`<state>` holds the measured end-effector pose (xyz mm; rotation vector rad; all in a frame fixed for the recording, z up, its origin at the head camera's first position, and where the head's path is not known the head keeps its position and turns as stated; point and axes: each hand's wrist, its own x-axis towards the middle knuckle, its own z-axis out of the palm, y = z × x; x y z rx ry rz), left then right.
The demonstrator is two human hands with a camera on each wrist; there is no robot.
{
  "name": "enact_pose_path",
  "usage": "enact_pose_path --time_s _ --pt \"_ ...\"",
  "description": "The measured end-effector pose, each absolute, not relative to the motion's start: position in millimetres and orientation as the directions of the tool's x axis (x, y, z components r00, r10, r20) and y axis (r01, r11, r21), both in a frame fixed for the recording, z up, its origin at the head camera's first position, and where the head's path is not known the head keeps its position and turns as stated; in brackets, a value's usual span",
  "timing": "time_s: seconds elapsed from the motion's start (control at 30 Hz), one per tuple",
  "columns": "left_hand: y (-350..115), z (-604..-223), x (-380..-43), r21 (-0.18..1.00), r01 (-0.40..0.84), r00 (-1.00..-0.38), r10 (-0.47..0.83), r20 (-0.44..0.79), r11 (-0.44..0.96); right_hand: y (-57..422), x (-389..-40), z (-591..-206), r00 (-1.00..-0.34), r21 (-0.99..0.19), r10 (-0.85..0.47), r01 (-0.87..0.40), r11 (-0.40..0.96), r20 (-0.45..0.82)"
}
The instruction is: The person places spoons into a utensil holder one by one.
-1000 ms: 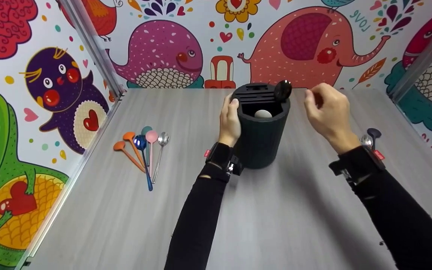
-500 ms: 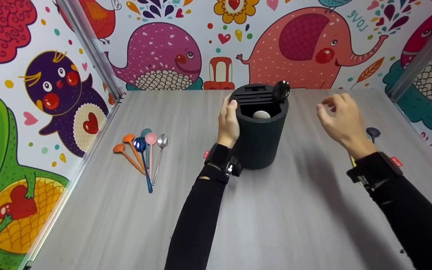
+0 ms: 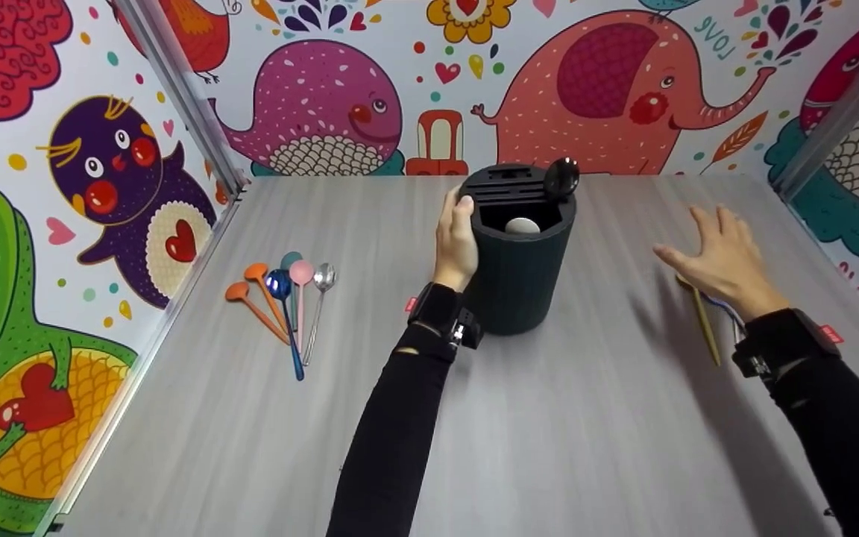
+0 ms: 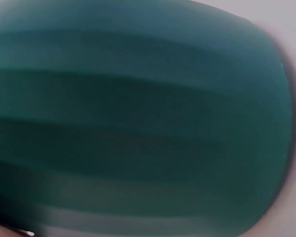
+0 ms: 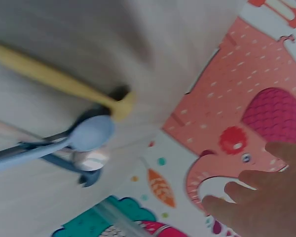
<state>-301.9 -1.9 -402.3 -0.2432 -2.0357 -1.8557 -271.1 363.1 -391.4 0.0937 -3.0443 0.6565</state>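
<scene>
My left hand [image 3: 456,242] grips the left side of a dark green ribbed utensil holder [image 3: 523,287], which stands on the table. Its black top has slots and an opening, where a pale rounded end [image 3: 523,226] shows. The holder's wall [image 4: 138,108] fills the left wrist view. Over at the right, my right hand [image 3: 728,261] is spread with nothing in it, above several spoons. A yellow spoon [image 3: 707,328] lies partly under it. In the right wrist view, a light blue spoon [image 5: 91,133] lies beside the yellow one, over a silver spoon [image 5: 91,159].
Several spoons lie fanned out at the left: two orange, a blue spoon [image 3: 280,285], a pink spoon [image 3: 301,273], a teal one and a silver spoon [image 3: 325,277]. A round black piece [image 3: 562,177] stands up at the holder's rim. Printed panels [image 3: 444,45] wall the back and sides.
My right hand has moved right and toward me, away from the holder, and its curled fingers have spread. The left hand and the holder stay in place.
</scene>
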Motion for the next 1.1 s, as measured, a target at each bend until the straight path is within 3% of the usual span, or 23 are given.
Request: enact_pose_path --time_s 0.3,0.5,0.8,1.1 --pt "-0.9 -402.4 -302.4 0.923 0.369 -0.917 -0.119 0.381 0.109 391.9 -269.8 -412.0 -0.980 -0.369 -0.046 0.029 0.929 -0.192" --pt "-0.8 -402.3 -302.3 0.920 0.371 -0.915 -0.120 0.385 0.124 405.2 -267.2 -425.9 -0.966 -0.347 -0.023 0.070 0.935 -0.257" --pt "-1.1 -402.2 -301.7 0.912 0.396 -0.905 -0.120 0.407 0.108 409.9 -262.1 -444.9 -0.963 -0.264 0.069 0.140 0.954 -0.259" --pt "-1.1 -401.7 -301.6 0.917 0.388 -0.908 -0.129 0.398 0.095 403.1 -260.8 -458.3 -0.990 -0.252 0.079 0.107 0.962 -0.118"
